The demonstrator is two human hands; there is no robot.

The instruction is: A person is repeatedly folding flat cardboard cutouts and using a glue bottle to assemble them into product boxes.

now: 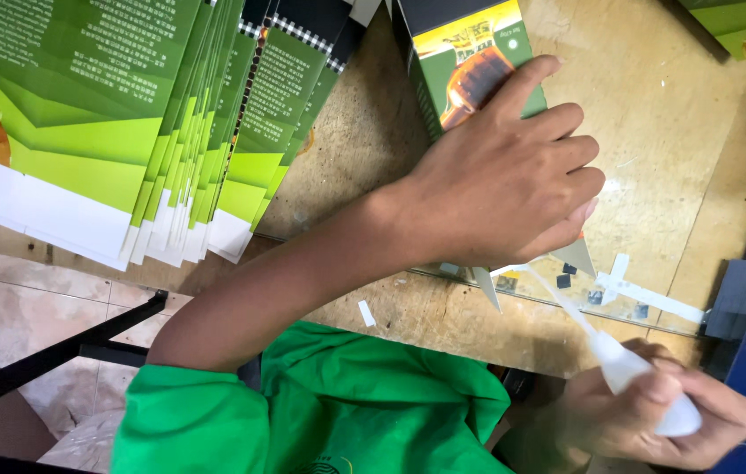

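**Hand pressing a folded carton while the other squeezes a glue bottle**

While the head camera looks down at a worn wooden table, the left hand lies spread, palm down, on a green and black folded carton near the table's far edge, pinning it flat without gripping it. At the near right corner, the right hand is closed around a small white squeeze bottle, its thin nozzle aimed at the carton's lower flap. A fanned stack of flat green cartons fills the far left corner. The carton looks like light, thin card, stiff along creases yet easily bent; it is best held flat across its panels. A green shirt shows below.
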